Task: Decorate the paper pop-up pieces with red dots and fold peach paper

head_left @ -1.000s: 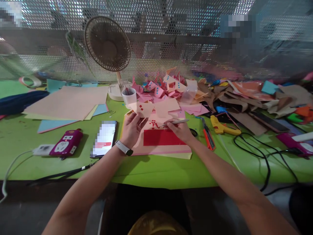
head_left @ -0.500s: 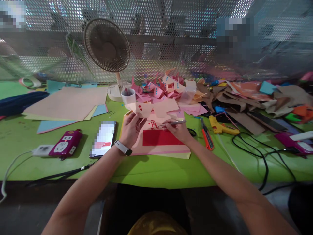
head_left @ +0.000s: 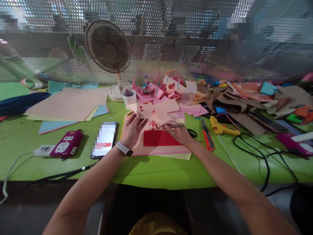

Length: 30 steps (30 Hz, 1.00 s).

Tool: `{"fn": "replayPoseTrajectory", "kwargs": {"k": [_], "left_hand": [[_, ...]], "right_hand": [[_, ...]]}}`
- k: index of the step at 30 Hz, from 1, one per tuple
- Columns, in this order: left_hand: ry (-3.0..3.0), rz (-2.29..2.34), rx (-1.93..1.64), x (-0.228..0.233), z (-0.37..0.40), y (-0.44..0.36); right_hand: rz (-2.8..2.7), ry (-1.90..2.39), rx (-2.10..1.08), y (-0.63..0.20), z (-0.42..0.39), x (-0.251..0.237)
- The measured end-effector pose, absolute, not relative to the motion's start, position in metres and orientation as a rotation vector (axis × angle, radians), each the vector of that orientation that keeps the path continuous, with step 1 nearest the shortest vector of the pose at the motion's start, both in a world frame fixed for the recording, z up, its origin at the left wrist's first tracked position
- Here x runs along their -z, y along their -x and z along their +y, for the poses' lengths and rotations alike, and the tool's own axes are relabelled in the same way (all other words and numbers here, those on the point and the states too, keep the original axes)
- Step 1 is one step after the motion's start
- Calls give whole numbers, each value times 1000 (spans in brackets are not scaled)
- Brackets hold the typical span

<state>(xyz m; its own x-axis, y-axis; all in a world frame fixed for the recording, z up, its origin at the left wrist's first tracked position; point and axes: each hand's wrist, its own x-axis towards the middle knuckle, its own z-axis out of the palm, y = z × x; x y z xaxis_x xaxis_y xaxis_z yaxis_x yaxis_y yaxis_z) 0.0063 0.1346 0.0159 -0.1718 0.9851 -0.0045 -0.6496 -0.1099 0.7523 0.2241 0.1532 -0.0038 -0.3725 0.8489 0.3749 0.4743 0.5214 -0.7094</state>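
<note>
my left hand (head_left: 132,129) is pinching a folded peach paper piece (head_left: 154,109) with a few small red squares stuck on it, held up just behind the red sheet (head_left: 160,138). my right hand (head_left: 178,132) is closed around thin metal tweezers (head_left: 172,125), tips pointing at the little pile of red bits (head_left: 153,124) right at the red sheet's far edge. phone (head_left: 104,139) sits left of the red sheet, the orange box cutter (head_left: 207,138) and yellow glue gun (head_left: 222,127) off to its right. fan (head_left: 108,45) stands well behind it.
</note>
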Motion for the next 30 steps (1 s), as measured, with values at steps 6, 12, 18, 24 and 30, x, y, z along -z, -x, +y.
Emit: {"fn": "replayPoseTrajectory", "kwargs": {"k": [6, 12, 18, 24, 30], "left_hand": [[-619, 726, -1616, -14, 135, -5], [-628, 738, -1606, -15, 135, -5], [-601, 738, -1613, -16, 135, -7], [-578, 733, -1613, -18, 134, -8], [-579, 733, -1614, -16, 134, -7]], "right_hand": [[-1998, 1045, -655, -226, 155, 8], [-1993, 1058, -660, -226, 156, 9], [-1981, 1033, -701, -226, 156, 10], [-1999, 1033, -665, -226, 156, 8], [-2001, 1055, -690, -226, 156, 9]]}}
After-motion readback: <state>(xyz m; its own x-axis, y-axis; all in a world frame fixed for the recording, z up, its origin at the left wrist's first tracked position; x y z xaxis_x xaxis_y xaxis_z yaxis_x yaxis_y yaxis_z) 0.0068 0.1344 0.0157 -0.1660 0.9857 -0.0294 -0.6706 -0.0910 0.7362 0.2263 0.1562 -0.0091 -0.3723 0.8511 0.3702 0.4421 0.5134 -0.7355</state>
